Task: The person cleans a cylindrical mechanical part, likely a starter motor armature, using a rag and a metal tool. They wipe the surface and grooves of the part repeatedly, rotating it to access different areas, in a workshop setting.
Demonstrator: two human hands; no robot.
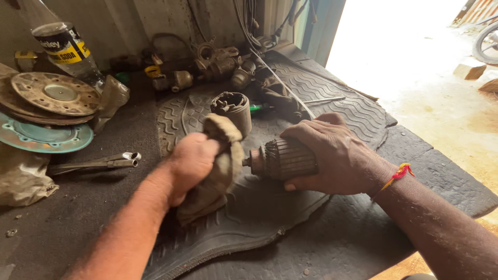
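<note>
Stacked metal discs [54, 96] sit far left on the tabletop [78, 218]. The left hand [192, 163], grip clenched on a dirty rag [220, 166], presses it against the ribbed motor armature [285, 158], which the right hand [332, 153] clasps over the rubber mat [249, 212]. Wiping looks underway; turning the armature would expose uncleaned faces.

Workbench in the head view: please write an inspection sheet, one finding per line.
Surface: dark bench under a ribbed black rubber mat, dirty.
Job's things: ribbed metal armature; dirty rag against its end.
Clutter: cylindrical housing, stacked discs, plastic bottle, metal hand tool, motor parts at the back.
Grippers: left hand clutches the rag; right hand holds the armature.
Cables: wires hang on the back wall.
Surroundings: bright open ground on the right.
</note>
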